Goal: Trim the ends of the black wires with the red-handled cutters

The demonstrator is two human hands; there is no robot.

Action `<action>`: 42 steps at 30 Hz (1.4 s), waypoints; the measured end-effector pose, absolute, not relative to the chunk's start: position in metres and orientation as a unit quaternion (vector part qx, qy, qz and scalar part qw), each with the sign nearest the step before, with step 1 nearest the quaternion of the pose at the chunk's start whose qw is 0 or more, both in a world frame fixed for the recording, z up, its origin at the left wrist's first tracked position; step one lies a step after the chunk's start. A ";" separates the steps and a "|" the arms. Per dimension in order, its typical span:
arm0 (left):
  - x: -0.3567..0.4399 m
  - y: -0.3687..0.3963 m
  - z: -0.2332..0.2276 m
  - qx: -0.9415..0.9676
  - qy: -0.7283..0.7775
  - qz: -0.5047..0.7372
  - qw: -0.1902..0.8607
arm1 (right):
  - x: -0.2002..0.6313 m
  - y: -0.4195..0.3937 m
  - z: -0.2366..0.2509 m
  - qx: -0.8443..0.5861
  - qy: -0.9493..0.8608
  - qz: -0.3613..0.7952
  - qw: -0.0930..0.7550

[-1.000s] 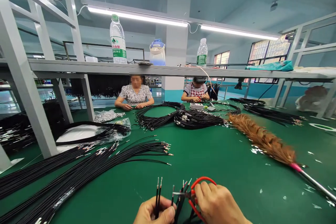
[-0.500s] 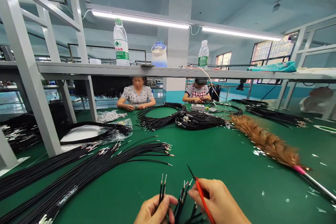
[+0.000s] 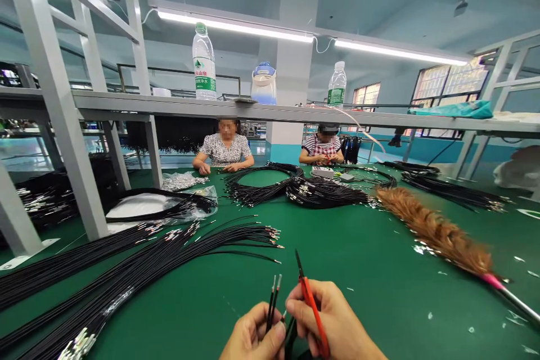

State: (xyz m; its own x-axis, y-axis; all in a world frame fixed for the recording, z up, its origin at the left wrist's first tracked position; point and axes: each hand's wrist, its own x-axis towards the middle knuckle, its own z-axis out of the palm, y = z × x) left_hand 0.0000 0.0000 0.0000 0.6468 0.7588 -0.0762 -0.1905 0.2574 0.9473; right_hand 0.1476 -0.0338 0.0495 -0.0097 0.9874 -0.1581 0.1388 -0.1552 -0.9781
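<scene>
- Far left: grey metal shelf frame (image 3: 63, 118) stood on the green table (image 3: 379, 270), more black wire piled behind its legs.
- Long bundle of black wires (image 3: 139, 270) fanned across the table from lower left, metal tips ending near centre, just above the hands.
- Clear plastic bag (image 3: 169, 208) with a wire loop lay behind that bundle.
- Left hand (image 3: 253, 337), bottom centre, pinched shut on two short black wires (image 3: 273, 298), stripped ends pointing up, slightly tilted right.
- Right hand (image 3: 333, 329) touched the left, closed around red-handled scissors (image 3: 310, 306); blade tip pointed up and left, just beside the two wires. More wire ends sat between the hands, partly hidden.
- Centre back: coils of black wire (image 3: 295, 188); two seated people (image 3: 223, 152) across the table, hands on the surface.
- Shelf above held two water bottles (image 3: 204, 64) and a jug (image 3: 264, 84).
- Right: brown feather duster (image 3: 434, 230) lay diagonally, pink-collared handle toward the lower right, well apart from the hands.
</scene>
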 end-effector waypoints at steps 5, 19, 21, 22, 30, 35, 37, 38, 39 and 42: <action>-0.002 -0.002 0.006 0.526 0.308 0.320 0.725 | 0.152 -0.037 0.048 -0.531 -0.476 0.546 0.440; -0.003 -0.001 0.015 0.407 0.263 0.367 0.794 | 0.162 -0.052 0.024 -0.633 -0.710 -0.025 0.308; -0.004 0.000 0.016 0.404 0.266 0.370 0.793 | 0.170 -0.056 0.016 -0.592 -0.748 -0.183 0.239; -0.004 0.000 0.016 0.404 0.268 0.371 0.792 | 0.173 -0.057 0.013 -0.575 -0.753 -0.238 0.212; -0.004 -0.002 0.013 0.452 0.287 0.360 0.764 | 0.169 -0.056 0.025 -0.660 -0.719 -0.002 0.219; -0.003 -0.004 0.006 0.550 0.319 0.367 0.679 | 0.153 -0.049 0.050 -0.600 -0.486 0.502 0.390; -0.002 -0.004 0.001 0.596 0.325 0.382 0.628 | 0.149 -0.046 0.054 -0.570 -0.450 0.542 0.423; -0.002 -0.005 -0.001 0.615 0.328 0.386 0.604 | 0.149 -0.045 0.055 -0.564 -0.451 0.545 0.426; -0.002 -0.005 -0.003 0.631 0.334 0.388 0.583 | 0.148 -0.044 0.055 -0.561 -0.456 0.547 0.423; -0.002 -0.008 -0.004 0.660 0.360 0.376 0.542 | 0.148 -0.045 0.050 -0.564 -0.484 0.532 0.405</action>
